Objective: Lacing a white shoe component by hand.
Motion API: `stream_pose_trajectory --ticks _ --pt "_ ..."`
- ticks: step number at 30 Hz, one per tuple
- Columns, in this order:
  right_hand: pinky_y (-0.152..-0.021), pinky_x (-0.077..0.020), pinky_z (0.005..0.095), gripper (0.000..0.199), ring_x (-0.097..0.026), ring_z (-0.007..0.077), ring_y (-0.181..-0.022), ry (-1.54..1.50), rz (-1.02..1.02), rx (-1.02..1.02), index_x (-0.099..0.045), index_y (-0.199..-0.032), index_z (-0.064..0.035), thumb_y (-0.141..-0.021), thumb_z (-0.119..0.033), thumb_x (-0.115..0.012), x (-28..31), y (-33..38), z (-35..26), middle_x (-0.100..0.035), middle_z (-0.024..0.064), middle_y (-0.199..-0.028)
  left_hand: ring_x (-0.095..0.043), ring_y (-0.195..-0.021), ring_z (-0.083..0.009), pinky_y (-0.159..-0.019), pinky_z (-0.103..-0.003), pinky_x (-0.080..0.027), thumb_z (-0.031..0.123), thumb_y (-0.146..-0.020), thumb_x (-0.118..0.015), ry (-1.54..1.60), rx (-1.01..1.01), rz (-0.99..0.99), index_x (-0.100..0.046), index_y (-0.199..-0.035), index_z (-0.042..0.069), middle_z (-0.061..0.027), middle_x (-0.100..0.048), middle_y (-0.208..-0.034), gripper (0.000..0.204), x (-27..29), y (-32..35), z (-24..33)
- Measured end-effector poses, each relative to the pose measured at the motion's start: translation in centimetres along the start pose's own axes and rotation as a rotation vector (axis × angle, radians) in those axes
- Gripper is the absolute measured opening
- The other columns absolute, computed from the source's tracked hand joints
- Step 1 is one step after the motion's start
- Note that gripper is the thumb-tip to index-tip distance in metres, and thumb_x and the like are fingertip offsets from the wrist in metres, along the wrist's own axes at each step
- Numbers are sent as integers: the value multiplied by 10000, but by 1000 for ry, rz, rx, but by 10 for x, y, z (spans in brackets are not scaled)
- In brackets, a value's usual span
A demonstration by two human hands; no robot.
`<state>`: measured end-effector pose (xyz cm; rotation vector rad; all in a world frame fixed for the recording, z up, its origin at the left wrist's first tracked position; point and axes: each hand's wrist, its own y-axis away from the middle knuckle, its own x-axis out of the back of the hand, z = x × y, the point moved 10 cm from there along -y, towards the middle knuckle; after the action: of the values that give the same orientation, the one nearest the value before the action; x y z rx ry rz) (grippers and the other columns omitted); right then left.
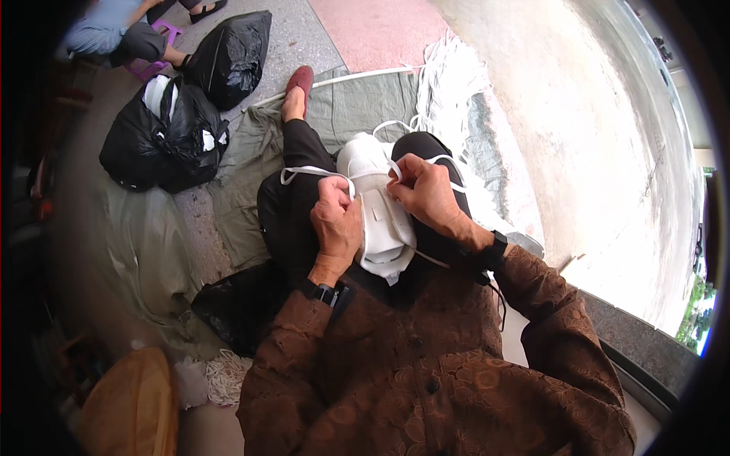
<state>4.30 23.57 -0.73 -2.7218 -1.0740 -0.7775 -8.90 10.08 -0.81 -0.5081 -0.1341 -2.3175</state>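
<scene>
A white shoe (380, 220) rests on my lap between my thighs, its toe pointing away from me. White shoelace (300, 171) loops out to the left of it and more lace trails over my right thigh. My left hand (336, 224) is closed at the shoe's left side, pinching the lace between thumb and forefinger. On the other side, my right hand (427, 191) pinches the lace above the eyelets. The two hands are a short way apart, with the shoe's tongue between and below them.
Black plastic bags (171, 137) with white items showing stand at the left. A bundle of white laces (452, 83) lies beyond my right knee on a grey-green cloth (357, 102). Another person (141, 42) sits at the far left. A round wooden stool (137, 403) is near left.
</scene>
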Motion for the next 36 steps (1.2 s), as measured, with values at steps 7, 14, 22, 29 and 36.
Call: stream_pose_trajectory --ticks 7,14,22,29,36 --pt "-595 -508 409 163 -666 360 -659 105 -28 136 -592 -868 -13 -742 -69 -677 -18 12 3 -626 187 -707 -635 -812 -403 -733 -474 -501 254 -726 -808 -259 134 -250 -455 -1091 -2 -185 -613 -852 569 -4 38 -7" --pt "-569 -474 353 200 -581 246 -580 208 53 387 -556 -815 -17 -698 -44 -717 -31 17 -19 -569 146 -654 -613 -963 -431 -816 -498 -529 120 -676 -677 -464 -21 -239 -443 -1034 15 -230 -600 -980 441 -12 52 20" --pt "-569 -483 360 208 -623 263 -595 43 179 175 -551 -858 6 -701 15 -686 -7 14 -1 -602 158 -671 -638 -802 -394 -677 -494 -502 42 -699 -646 -295 -140 -96 -465 -1027 93 -163 -624 -827 378 -12 35 21" --pt "-610 -508 372 207 -675 365 -714 110 -24 267 -567 -910 -10 -738 25 -675 -9 9 -29 -630 204 -759 -644 -787 -356 -639 -459 -522 11 -714 -630 -362 -353 16 -470 -986 87 -132 -621 -807 325 -19 45 33" --pt "-623 -526 385 232 -682 362 -723 171 -67 308 -567 -909 -22 -725 18 -704 -9 18 -21 -651 168 -752 -640 -820 -349 -672 -447 -523 -9 -658 -632 -329 -381 4 -486 -984 80 -114 -615 -826 368 -20 58 40"
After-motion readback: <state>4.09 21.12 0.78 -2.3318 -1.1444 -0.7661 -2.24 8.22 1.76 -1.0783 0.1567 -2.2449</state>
